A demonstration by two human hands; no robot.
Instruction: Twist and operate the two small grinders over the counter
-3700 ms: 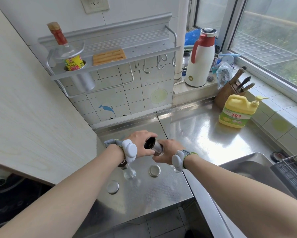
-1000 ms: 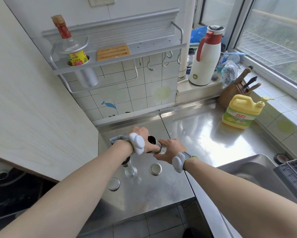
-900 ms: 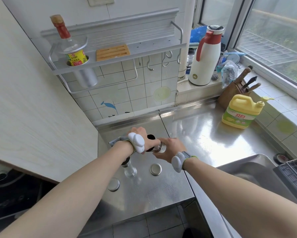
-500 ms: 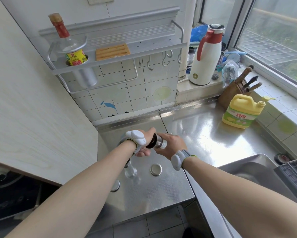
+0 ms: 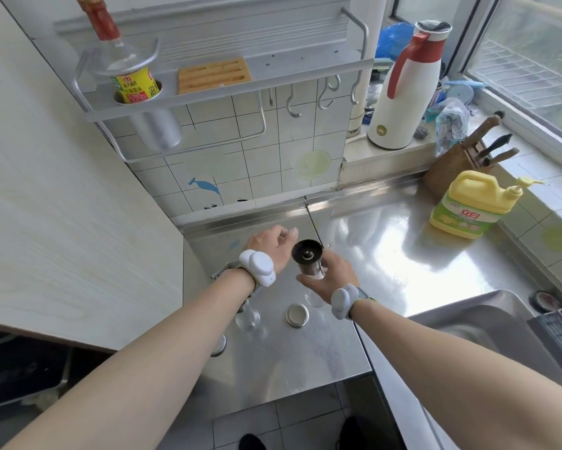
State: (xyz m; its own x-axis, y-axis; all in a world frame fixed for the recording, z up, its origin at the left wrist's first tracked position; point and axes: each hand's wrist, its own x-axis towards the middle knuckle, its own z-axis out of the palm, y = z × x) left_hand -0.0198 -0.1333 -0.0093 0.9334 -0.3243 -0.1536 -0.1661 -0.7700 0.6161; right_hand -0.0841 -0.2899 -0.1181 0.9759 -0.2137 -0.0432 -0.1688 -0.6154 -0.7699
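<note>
Right hand (image 5: 330, 274) wrapped round the body of one small grinder (image 5: 308, 259), held upright above the steel tabletop (image 5: 386, 251), dark cap facing up. Left hand (image 5: 273, 246) just beside that cap, fingers loosely spread, gripping nothing, apparently between grips on the top. Second grinder (image 5: 247, 315) standing on the tabletop below the left forearm, clear glass base showing, upper part hidden by the wrist. Two round metal lids nearby: one (image 5: 297, 315) lying flat just right of the standing grinder, another (image 5: 218, 345) half hidden under the left arm.

Judged as mid-way through working the first grinder, with the top hand off for a fresh hold. Next move likely calls for bringing the left fingers back onto the dark cap, pinching it firmly and turning against the right hand's steady hold on the body, keeping the grinder over bare steel, not over the loose lids. Cannot tell whether anything falls from the grinder. Second grinder apparently yet to be picked up.
</note>
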